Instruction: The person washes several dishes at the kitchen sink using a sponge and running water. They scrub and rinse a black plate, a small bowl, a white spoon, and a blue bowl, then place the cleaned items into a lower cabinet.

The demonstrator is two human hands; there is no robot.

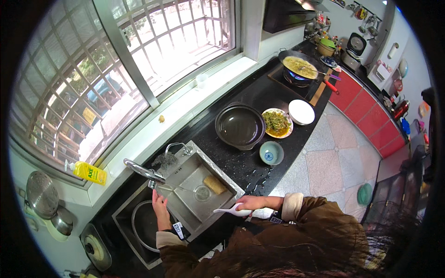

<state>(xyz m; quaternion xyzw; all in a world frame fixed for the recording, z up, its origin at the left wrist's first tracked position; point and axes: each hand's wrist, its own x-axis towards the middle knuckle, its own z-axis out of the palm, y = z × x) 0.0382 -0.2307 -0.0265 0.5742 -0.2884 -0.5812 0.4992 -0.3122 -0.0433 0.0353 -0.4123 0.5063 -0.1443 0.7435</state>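
Note:
My left hand (161, 210) reaches up to the chrome faucet (144, 171), its fingertips at the small lever below the spout. Whether the fingers close around the lever is hard to see. A thin stream of water runs into the stainless steel sink (180, 199). My right hand (248, 202) grips a white soup spoon (227, 210) by the sink's near right corner, with the narrow end pointing left over the rim. Inside the basin, a tan sponge-like block (214, 184) lies beside the round drain (202, 193).
Right of the sink are a dark pan (240, 125), a pale green bowl (272, 153), a plate of chopped food (277, 123) and a white bowl (301, 112). Further off, a wok (300, 65) sits over a lit flame. Yellow dish soap (89, 172) stands on the sill.

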